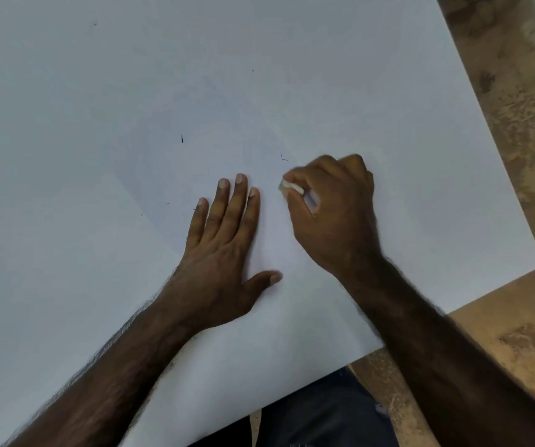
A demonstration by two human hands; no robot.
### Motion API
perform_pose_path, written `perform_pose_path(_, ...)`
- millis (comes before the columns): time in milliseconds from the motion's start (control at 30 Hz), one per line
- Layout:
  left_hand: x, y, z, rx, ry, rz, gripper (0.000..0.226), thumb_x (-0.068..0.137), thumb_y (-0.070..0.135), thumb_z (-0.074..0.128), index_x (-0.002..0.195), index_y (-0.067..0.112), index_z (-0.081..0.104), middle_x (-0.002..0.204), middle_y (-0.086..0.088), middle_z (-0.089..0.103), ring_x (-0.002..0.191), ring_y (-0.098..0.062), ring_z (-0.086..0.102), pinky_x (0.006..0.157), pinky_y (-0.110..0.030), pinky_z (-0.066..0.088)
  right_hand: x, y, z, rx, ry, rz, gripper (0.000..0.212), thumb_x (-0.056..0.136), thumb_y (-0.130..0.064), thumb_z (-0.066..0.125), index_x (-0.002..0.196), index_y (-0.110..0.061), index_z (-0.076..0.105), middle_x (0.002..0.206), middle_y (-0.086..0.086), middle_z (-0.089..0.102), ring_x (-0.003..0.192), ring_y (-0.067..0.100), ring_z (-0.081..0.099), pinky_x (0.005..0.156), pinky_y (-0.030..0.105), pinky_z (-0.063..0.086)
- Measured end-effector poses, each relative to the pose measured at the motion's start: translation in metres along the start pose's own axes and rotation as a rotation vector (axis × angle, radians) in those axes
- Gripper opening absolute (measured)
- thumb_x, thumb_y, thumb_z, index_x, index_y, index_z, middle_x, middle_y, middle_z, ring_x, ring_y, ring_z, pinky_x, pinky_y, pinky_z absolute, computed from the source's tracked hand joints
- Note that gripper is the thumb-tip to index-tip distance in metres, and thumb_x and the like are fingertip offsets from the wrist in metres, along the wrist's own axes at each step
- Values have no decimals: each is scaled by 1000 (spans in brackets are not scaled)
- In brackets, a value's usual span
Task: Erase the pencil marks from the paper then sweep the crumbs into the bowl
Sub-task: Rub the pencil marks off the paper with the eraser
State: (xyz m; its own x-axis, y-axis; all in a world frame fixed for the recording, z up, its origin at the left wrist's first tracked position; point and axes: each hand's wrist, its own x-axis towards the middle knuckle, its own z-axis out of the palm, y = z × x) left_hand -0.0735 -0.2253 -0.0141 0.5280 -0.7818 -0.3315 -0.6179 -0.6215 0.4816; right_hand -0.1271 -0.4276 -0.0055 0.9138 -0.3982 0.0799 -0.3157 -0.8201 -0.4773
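A: How does the large white paper sheet point(195, 75) look?
B: A few short dark pencil marks point(283, 157); left hand point(224, 253) lies flat on it, right hand point(330, 204) pinches a small white eraser point(288, 186).
A: Underneath?
B: A mottled tan worktop point(517, 124).

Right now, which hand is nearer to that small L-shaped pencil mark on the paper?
Right. The right hand, gripping the eraser, sits just below the L-shaped mark. The left hand lies flat on the paper, farther down and to the left.
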Motion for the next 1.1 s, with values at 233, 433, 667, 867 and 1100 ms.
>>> perform_pose_path(233,3,6,-3,-76,84,-27,103,99,65,51,174,13,3,180,-10,-19,166,-27,-24,135,-49,-13,-43,20,-14,61,-38,78,12,99,-23,77,109,-17,79,107,-4,78,100,27,64,87,51,50)
perform_pose_path(433,16,18,8,-87,115,-99,107,96,79,44,175,23,-1,179,-11,-26,164,-30,-30,133,-52,-17,-52,22,-15,91,-97,66,16,100,-25,77,114,-17,79,112,-4,78,106,27,66,92,51,51)
perform_pose_path(667,19,11,17,-36,151,-75,105,95,84,41,175,28,0,179,-12,-23,165,-33,-27,131,-47,-21,-54,21,-19,-86,-116,-135,14,97,-19,71,109,-20,78,104,-2,73,99,29,59,79,51,47)
perform_pose_path(867,21,11,14,-11,121,-96,107,92,89,34,174,31,-4,178,-8,-28,163,-30,-32,128,-42,-26,4,10,-6,-144,-20,-101,17,98,-21,69,110,-19,80,104,-1,75,100,32,60,78,50,47)
perform_pose_path(1100,18,14,14,-2,114,-86,110,90,86,43,174,34,-5,177,-11,-30,162,-32,-33,131,-51,-20,-62,8,-18,-31,-58,-17,13,100,-22,73,112,-19,77,106,-3,74,101,25,59,82,47,46)
